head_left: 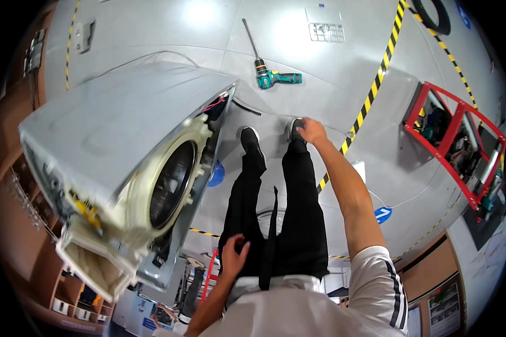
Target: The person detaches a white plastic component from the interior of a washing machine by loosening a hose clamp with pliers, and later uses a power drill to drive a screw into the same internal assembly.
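My right hand (313,132) reaches forward over my right shoe, thumb and fingers apart, with nothing visible in them. Beside my left thigh hangs my left hand (234,256), its fingers loosely bent and apart, also without any object. On the floor ahead lies a teal and black cordless drill (270,77) fitted with a long bit or extension (250,38). To my left stands a partly opened grey appliance cabinet (129,106), like a washer or dryer. A cream plastic ring (143,205) surrounds its dark round opening (174,182). Neither hand touches the drill or the appliance.
At right is a red-framed rack (452,140) with tools. Yellow-black floor tape (379,76) runs past my right side. A divided tray (326,32) lies far ahead, and a short black hose (247,106) lies near the cabinet. Wooden shelving (76,286) stands behind at left.
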A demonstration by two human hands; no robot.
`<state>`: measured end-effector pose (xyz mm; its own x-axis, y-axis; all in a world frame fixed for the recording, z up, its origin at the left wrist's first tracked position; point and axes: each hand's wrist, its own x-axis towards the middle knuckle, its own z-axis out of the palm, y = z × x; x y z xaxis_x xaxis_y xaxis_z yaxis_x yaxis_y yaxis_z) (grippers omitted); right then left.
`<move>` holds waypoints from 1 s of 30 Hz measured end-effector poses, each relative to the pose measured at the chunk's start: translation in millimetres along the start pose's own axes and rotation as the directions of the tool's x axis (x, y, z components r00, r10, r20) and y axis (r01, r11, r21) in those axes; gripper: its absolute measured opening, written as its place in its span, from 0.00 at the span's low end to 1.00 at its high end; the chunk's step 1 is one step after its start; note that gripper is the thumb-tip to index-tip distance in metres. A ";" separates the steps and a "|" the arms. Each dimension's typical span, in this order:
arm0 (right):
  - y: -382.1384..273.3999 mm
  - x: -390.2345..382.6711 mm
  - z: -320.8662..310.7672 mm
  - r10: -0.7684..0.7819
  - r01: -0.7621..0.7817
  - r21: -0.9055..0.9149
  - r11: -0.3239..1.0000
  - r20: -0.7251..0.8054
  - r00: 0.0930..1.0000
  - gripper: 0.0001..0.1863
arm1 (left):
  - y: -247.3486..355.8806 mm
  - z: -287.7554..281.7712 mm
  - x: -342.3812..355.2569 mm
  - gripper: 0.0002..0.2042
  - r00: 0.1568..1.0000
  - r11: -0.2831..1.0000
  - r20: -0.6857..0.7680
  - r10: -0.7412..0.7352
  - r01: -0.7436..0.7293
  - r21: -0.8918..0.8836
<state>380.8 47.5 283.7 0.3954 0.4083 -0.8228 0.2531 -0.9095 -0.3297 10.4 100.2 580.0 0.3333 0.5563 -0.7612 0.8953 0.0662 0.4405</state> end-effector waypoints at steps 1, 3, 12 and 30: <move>-4.2 30.1 6.6 -0.011 0.009 -0.058 0.998 -0.029 1.000 0.21 | 1.4 3.1 3.8 0.13 1.000 0.995 -0.012 0.014 -0.013 0.103; -17.9 88.1 21.1 -0.031 0.022 -0.144 0.989 -0.060 0.998 0.22 | -8.1 10.6 5.8 0.11 0.995 0.988 -0.100 0.031 -0.015 0.157; 4.9 292.3 94.3 -0.309 0.036 -0.537 0.843 -0.428 0.849 0.16 | -23.5 30.2 38.9 0.09 0.968 0.937 -0.247 -0.043 0.125 0.327; -26.4 216.1 1.3 -0.332 0.267 -0.599 0.755 0.001 0.943 0.36 | -7.4 23.7 10.3 0.06 0.948 0.982 -0.303 -0.092 0.137 0.132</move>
<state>458.4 159.6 114.1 0.2880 0.6873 -0.6668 0.8252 -0.5314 -0.1914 14.2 85.7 557.5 0.1443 0.7727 -0.6181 0.9638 0.0318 0.2647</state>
